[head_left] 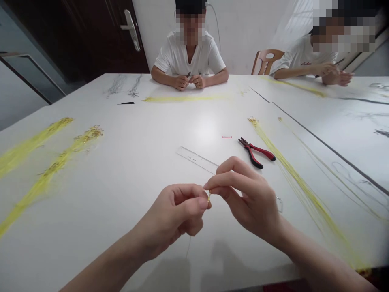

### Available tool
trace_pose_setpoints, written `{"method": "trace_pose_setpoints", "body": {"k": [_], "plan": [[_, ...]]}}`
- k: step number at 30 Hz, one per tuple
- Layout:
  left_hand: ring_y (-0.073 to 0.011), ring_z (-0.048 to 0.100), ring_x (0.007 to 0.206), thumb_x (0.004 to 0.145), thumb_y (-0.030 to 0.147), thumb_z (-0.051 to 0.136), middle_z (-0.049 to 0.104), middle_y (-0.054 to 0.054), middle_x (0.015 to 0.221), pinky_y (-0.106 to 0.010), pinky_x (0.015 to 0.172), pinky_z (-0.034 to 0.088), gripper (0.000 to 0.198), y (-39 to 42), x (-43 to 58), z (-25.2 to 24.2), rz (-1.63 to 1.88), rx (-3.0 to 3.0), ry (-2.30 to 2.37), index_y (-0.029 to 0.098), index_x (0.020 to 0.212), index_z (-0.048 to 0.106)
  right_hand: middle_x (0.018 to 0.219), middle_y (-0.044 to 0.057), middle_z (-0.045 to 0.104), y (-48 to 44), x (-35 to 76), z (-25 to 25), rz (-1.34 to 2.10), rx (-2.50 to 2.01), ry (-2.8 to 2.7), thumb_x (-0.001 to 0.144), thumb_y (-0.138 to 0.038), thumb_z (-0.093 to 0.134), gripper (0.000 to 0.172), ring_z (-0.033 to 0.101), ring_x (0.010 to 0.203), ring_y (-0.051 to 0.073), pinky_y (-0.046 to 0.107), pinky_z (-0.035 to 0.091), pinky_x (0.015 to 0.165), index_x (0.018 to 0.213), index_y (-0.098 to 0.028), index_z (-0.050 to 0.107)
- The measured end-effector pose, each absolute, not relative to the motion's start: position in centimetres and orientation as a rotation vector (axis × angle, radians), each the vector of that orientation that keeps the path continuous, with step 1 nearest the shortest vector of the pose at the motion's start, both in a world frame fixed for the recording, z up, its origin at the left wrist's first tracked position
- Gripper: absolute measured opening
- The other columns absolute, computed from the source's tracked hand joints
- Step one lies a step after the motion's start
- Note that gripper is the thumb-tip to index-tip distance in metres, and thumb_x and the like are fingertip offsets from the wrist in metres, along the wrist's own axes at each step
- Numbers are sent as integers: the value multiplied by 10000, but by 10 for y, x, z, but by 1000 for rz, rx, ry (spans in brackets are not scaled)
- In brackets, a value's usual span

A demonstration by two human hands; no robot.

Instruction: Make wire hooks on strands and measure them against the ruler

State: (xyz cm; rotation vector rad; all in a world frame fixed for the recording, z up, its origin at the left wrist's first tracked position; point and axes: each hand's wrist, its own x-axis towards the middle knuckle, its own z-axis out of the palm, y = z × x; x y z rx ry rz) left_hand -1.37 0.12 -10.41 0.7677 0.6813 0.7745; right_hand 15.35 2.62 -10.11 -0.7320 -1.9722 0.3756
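In front of me, above the white table (121, 194), my left hand (185, 209) pinches a tiny gold fish hook (208, 198) with yellow line at it between thumb and forefinger. My right hand (249, 190) comes in from the right, its thumb and forefinger closed at the upper end of the same hook. A thin line (189, 246) hangs down below my left hand. Partly behind my right hand lies a clear ruler (194, 157). Fingers cover most of the hook, so its full shape is hidden.
Red-and-black pliers (257, 152) lie beyond my right hand, near a small red piece (226, 137). Yellow line bundles with gold hooks lie left (75, 146) and right (291, 178). Black tweezers (126, 103) lie farther back. Two people sit opposite, one person's hands (190, 82) holding a dark tool.
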Motion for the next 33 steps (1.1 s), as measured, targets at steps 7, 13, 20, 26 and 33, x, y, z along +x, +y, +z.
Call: {"method": "trace_pose_setpoints", "body": {"k": [7, 13, 20, 26, 33], "plan": [[-116, 489, 672, 849, 167, 553, 488, 6, 680, -252, 605, 422, 171, -7, -2, -115, 1559, 1326, 1064, 187, 679, 552, 791, -19, 566, 9, 143, -109, 649, -968, -1725, 836, -259, 577, 126, 539, 763, 98, 241, 447, 636, 946, -211, 541], [-125, 527, 692, 776, 5, 579, 526, 0, 735, -273, 592, 457, 177, -10, -2, -125, 1770, 1880, 1111, 181, 788, 604, 786, -42, 608, 4, 140, -106, 871, -840, -1723, 837, -215, 579, 14, 562, 747, 59, 198, 458, 667, 849, -218, 586], [-133, 496, 635, 679, -15, 698, 565, -13, 670, -284, 536, 413, 200, -4, -11, -115, 1846, 2488, 1194, 121, 813, 640, 768, -45, 628, 4, 142, -103, 1059, -882, -1630, 825, -238, 599, 13, 586, 745, 69, 205, 474, 679, 823, -230, 609], [-121, 482, 552, 618, 36, 770, 596, -5, 588, -295, 527, 298, 161, -1, -17, -111, 1812, 2956, 1253, 105, 711, 658, 722, -48, 626, 6, 141, -102, 1083, -969, -1641, 836, -253, 571, 85, 575, 707, 84, 238, 455, 670, 766, -232, 616], [-144, 484, 589, 651, 105, 705, 568, -1, 602, -320, 564, 297, 94, -2, -15, -109, 1890, 2770, 1231, 140, 717, 648, 701, -45, 596, 8, 146, -99, 750, -1000, -1791, 856, -200, 536, 107, 550, 666, 77, 230, 414, 601, 756, -216, 573]]}}
